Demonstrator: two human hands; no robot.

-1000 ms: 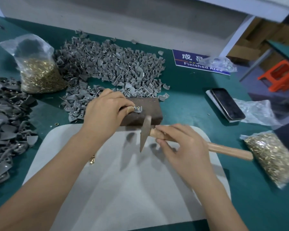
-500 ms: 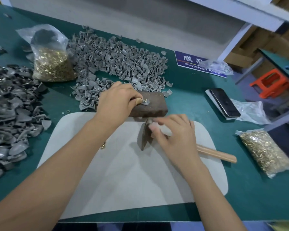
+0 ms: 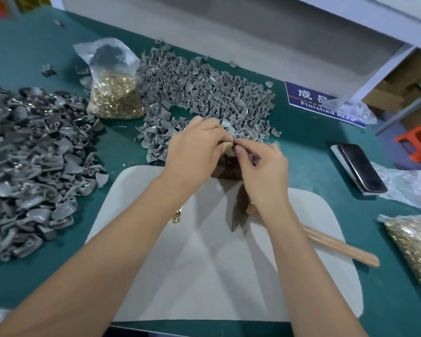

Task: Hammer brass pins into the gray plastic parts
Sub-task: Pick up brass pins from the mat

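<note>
Mid-cycle: our left hand [image 3: 195,152] and right hand [image 3: 263,166] pinched something small, probably a pin, over the block [image 3: 229,166]. Hammer [image 3: 238,207] lay ungripped beside it (big gray pile [image 3: 204,93] beyond).

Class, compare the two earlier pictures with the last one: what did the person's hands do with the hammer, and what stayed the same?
The right hand let go of the hammer, which now lies on the white mat, and moved forward to the brown block, its fingertips meeting the left hand there. The left hand stayed at the block. What the fingers pinch is too small to tell.
</note>
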